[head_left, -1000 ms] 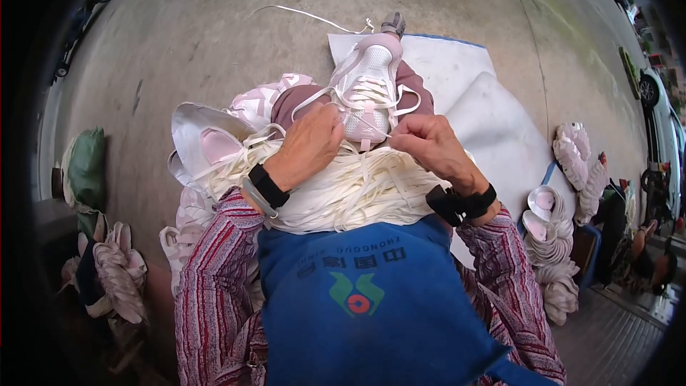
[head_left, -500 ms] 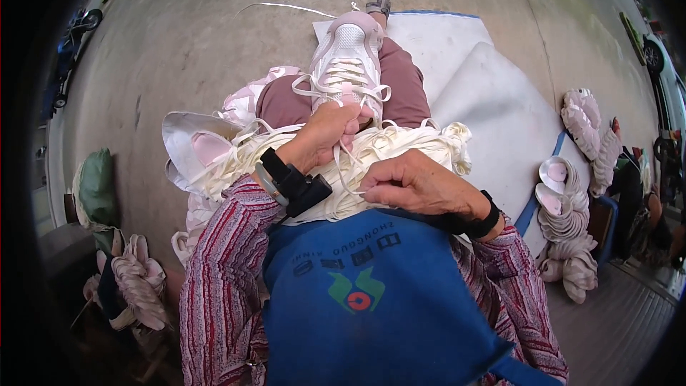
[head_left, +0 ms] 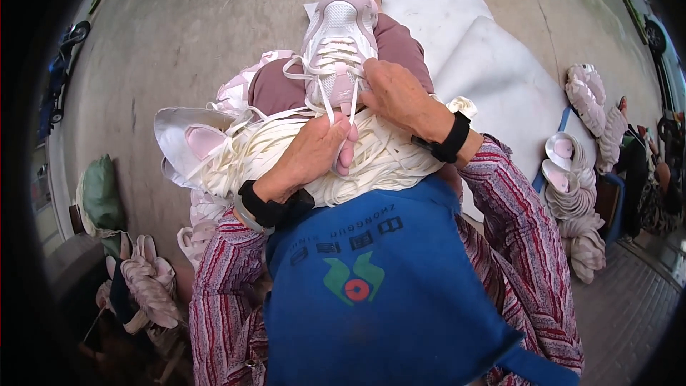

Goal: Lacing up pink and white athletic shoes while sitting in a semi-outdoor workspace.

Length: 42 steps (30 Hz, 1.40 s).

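A white and pink sneaker (head_left: pixel 341 23) rests on my lap, its toe pointing away from me. A cream shoelace (head_left: pixel 336 53) crosses its front in several rows, with a loop hanging out on the left. My left hand (head_left: pixel 314 149) is closed below the tongue, pinching the lace strands that run down from the shoe. My right hand (head_left: pixel 405 98) is bent against the sneaker's right side near the upper eyelets; its fingertips are pressed together there, and what they grip is hidden. Under both hands lies a thick heap of loose cream laces (head_left: pixel 382 154).
A blue apron (head_left: pixel 364 271) covers my front. Left of the laces is another white shoe piece with a pink lining (head_left: pixel 204 139). A white sheet (head_left: pixel 493 78) lies on the floor at right. Bundled shoe uppers (head_left: pixel 572 186) stand at the right, more (head_left: pixel 148 282) at the left.
My right hand has moved up and away from me, from over the lace heap to the sneaker's right side. My left hand has come slightly nearer, drawing lace strands below the tongue.
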Each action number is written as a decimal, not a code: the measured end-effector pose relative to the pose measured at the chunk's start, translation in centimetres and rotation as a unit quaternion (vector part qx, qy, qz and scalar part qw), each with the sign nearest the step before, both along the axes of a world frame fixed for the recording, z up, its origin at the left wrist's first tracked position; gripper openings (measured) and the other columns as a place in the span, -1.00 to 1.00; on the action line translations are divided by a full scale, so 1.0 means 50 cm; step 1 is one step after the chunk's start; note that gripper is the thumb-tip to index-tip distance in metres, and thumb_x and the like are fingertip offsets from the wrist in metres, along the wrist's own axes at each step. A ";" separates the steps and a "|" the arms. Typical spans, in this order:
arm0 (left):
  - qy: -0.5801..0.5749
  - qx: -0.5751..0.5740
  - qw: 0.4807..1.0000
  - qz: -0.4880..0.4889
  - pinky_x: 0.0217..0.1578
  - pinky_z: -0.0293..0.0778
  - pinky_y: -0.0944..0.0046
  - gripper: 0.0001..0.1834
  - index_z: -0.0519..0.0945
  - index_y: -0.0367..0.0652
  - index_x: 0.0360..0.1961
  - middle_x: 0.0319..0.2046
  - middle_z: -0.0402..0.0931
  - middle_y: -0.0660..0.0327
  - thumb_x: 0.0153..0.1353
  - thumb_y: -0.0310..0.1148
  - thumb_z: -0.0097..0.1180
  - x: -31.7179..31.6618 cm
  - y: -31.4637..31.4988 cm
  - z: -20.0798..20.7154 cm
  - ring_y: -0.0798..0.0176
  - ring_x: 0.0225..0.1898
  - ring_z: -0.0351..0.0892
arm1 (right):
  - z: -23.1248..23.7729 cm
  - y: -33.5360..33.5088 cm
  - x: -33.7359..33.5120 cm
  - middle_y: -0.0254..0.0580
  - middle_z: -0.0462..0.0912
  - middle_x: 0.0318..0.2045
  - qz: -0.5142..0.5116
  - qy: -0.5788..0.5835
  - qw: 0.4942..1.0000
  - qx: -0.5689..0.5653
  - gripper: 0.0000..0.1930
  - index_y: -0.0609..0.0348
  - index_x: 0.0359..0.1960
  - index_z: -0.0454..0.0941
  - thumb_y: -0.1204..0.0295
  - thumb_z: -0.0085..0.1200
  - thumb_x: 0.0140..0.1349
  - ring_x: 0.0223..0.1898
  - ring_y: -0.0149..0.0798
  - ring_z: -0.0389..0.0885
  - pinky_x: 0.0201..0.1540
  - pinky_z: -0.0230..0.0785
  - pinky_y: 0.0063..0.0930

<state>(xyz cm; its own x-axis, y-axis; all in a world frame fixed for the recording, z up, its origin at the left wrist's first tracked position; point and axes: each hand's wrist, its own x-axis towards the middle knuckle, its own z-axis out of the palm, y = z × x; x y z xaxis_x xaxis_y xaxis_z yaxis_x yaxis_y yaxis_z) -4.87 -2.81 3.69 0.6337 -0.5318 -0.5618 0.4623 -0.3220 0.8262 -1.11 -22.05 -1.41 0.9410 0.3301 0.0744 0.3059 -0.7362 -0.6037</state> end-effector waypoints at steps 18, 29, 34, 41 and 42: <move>0.015 -0.026 0.998 -0.051 -0.59 0.30 0.49 -0.64 0.45 -0.19 -0.30 -0.62 0.35 0.39 0.42 -0.15 -0.27 -0.013 0.007 0.025 0.51 -0.63 0.31 | 0.090 0.013 -0.049 -0.22 0.57 -0.49 -0.096 0.486 0.790 0.361 -0.68 0.27 -0.35 0.52 0.20 -0.04 0.28 -0.49 -0.39 0.56 -0.44 0.42 -0.55; 0.031 -0.018 0.996 -0.081 -0.40 0.42 0.46 -0.61 0.49 -0.28 -0.25 -0.53 0.47 0.28 0.41 -0.16 -0.23 -0.049 0.024 0.059 0.41 -0.50 0.47 | 0.074 0.079 -0.095 -0.43 0.44 -0.64 -0.161 0.402 0.751 0.499 -0.79 0.30 -0.27 0.55 0.36 0.09 0.25 -0.60 -0.57 0.36 -0.53 0.24 -0.67; 0.059 -0.080 0.985 0.143 -0.23 0.50 0.34 -0.59 0.46 -0.33 -0.07 -0.27 0.55 0.12 0.39 -0.15 -0.18 0.002 0.060 0.018 0.34 -0.27 0.57 | 0.102 0.060 -0.134 -0.46 0.39 -0.65 -0.099 0.460 0.723 0.506 -0.79 0.22 -0.23 0.55 0.36 -0.08 0.32 -0.65 -0.59 0.31 -0.59 0.20 -0.67; 0.150 -0.085 0.973 0.154 -0.35 0.57 0.37 -0.64 0.44 -0.38 -0.04 -0.31 0.55 0.15 0.35 -0.26 -0.06 0.058 0.001 -0.001 0.31 -0.31 0.59 | 0.081 0.095 -0.162 -0.24 0.42 -0.63 0.070 0.194 0.902 0.380 -0.81 0.22 -0.23 0.49 0.40 -0.14 0.31 -0.61 -0.26 0.46 -0.47 0.35 -0.41; 0.180 -0.117 0.963 0.163 -0.34 0.61 0.31 -0.62 0.39 -0.43 0.02 -0.40 0.51 0.22 0.33 -0.32 -0.02 0.064 -0.002 -0.001 0.35 -0.40 0.57 | 0.078 0.100 -0.163 -0.06 0.46 -0.59 0.096 0.082 0.919 0.372 -0.82 0.26 -0.29 0.46 0.40 -0.14 0.30 -0.54 -0.03 0.51 -0.41 0.36 -0.23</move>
